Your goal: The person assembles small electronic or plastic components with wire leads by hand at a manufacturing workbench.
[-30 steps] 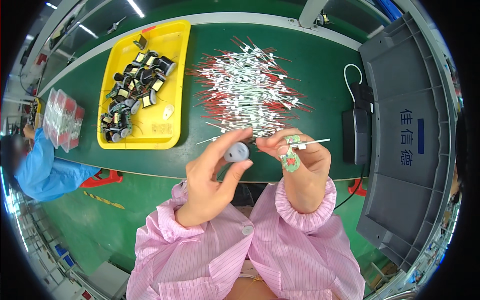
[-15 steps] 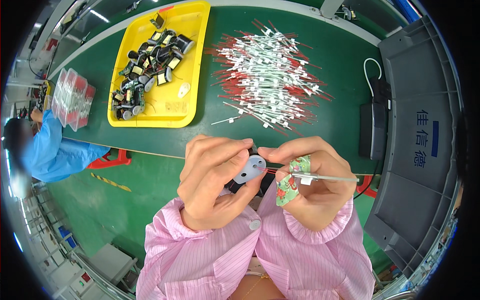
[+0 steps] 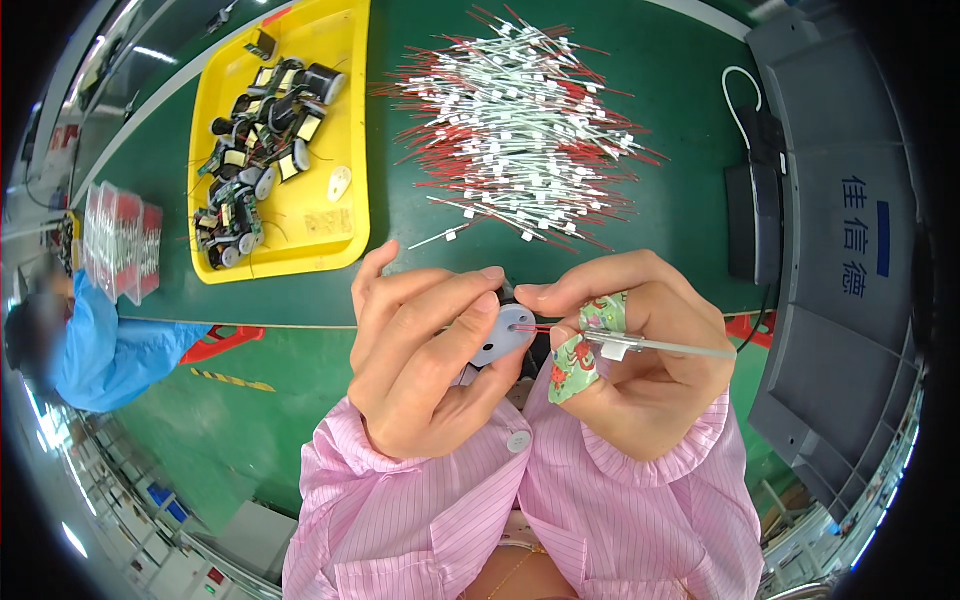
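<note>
Green tabletop [image 3: 300, 400]: yellow tray [image 3: 345, 130] of wound parts, pile of sleeved leads [image 3: 520, 130]. Left hand [image 3: 425, 370] pinching grey round bobbin [image 3: 502, 335]; right hand [image 3: 640, 365] gripping one lead [image 3: 665, 347], red tip entering bobbin hole. Threading barely begun.

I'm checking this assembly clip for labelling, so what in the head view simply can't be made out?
- Small grey part: mostly covered by the left hand; its underside is hidden.
- Wire tip: too fine to tell whether it enters the part's hole.
- Right hand: two patterned finger wraps hide the fingertips.
- Components in the yellow tray: too small to tell apart.
</note>
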A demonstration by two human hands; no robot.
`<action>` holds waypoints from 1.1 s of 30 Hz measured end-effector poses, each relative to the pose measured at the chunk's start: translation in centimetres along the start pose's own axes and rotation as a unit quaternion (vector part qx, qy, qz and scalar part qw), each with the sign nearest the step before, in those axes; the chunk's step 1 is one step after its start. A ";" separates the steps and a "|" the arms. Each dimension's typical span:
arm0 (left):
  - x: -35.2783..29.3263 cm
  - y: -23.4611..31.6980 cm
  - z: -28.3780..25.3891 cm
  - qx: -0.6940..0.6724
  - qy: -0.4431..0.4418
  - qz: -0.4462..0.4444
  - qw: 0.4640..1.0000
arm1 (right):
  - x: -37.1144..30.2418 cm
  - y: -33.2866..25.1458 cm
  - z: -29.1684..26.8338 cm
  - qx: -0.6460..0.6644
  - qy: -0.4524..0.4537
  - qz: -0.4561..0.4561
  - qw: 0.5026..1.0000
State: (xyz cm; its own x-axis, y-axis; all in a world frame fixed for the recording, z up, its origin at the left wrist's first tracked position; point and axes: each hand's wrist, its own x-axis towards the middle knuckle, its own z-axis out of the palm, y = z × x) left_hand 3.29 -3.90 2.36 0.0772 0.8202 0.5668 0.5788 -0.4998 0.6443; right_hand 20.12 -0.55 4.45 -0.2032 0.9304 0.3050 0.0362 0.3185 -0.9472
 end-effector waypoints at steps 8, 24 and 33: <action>-0.1 -1.1 -0.3 -0.002 -0.026 -0.007 1.000 | 0.2 0.2 0.9 -0.092 -0.002 -0.031 0.995; 0.2 -2.2 -1.0 0.019 -0.045 0.015 0.999 | 1.0 0.4 2.2 -0.199 -0.024 -0.085 0.976; 0.3 -2.4 -0.8 0.033 -0.040 -0.006 0.999 | 1.4 0.5 2.7 -0.235 -0.022 -0.146 0.961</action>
State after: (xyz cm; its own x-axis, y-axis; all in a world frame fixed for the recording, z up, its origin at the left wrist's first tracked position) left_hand 1.28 -2.65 1.35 0.1339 0.8469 0.5146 0.6321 -0.4729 0.6138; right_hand 17.26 0.41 4.08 -0.3133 0.7838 0.5362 0.4073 0.6209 -0.6697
